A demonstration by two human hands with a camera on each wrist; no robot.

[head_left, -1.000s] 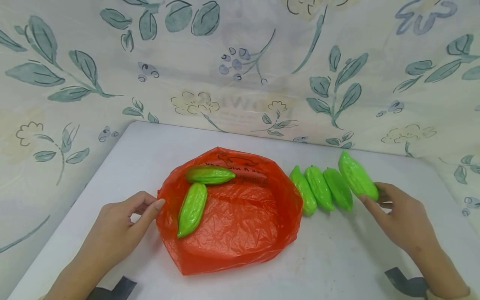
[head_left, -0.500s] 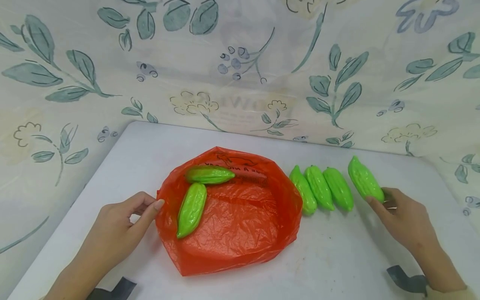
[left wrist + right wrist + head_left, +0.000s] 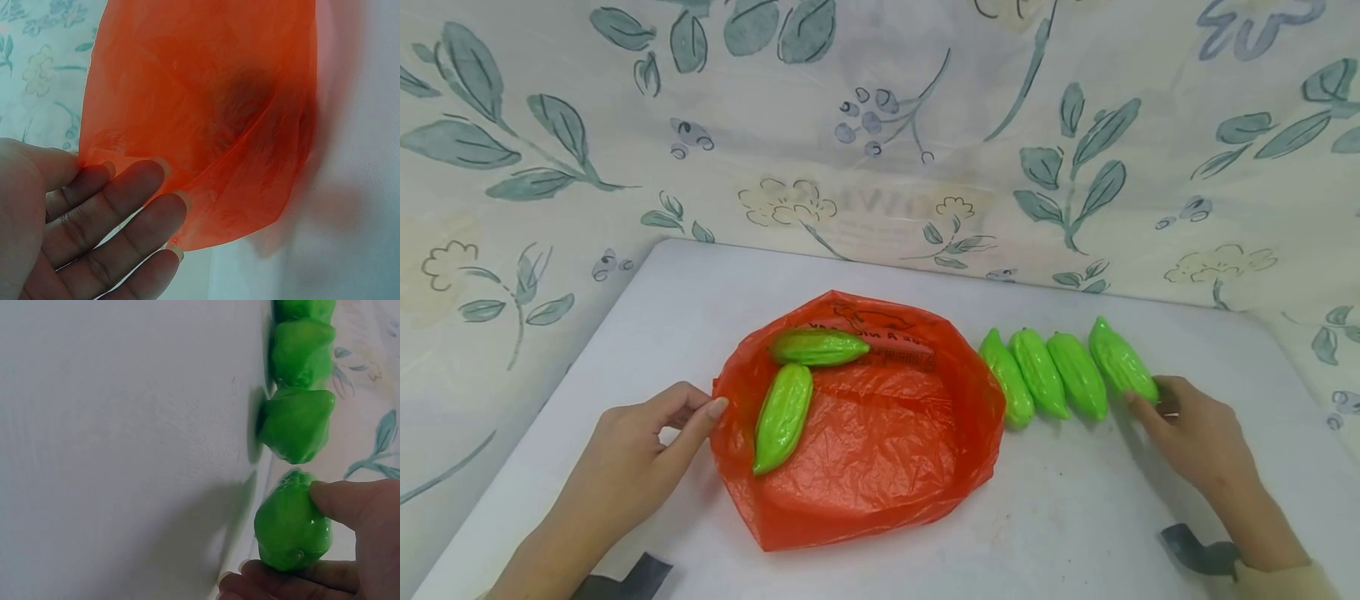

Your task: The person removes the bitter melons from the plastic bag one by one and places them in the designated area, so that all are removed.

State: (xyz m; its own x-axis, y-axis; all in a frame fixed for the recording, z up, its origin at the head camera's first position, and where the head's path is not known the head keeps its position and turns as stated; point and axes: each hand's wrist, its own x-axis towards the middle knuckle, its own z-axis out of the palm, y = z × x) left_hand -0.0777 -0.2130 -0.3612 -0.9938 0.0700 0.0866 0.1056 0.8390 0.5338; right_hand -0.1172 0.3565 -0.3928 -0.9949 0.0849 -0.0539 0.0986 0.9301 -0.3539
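In the head view, my left hand (image 3: pixel 640 450) pinches the left rim of a red plastic bag (image 3: pixel 880 467) between thumb and forefinger. The bag lies with its mouth spread wide. Two green bitter melons are inside, one crosswise (image 3: pixel 820 347) at the back and one slanting (image 3: pixel 783 421) at the left. My right hand (image 3: pixel 1202 437) grips another bitter melon (image 3: pixel 1122 358) by its near end, thumb on one side and fingers on the other. The right wrist view shows this held melon (image 3: pixel 292 525) apart from its neighbour. In the left wrist view, the other left fingers (image 3: pixel 140 240) touch or overlap the bag's wall.
Several bitter melons stand in a row right of the bag: a near one (image 3: pixel 1007 381) against its rim, a middle one (image 3: pixel 1039 375) and an outer one (image 3: pixel 1077 377). All lie on a white table (image 3: pixel 1045 517). A floral-patterned sheet (image 3: pixel 925 167) rises behind the table.
My right hand moves the held melon rightward and down, then slightly back left beside the row. The outer melon of the row is no longer overlapped. My left hand and the bag stay put.
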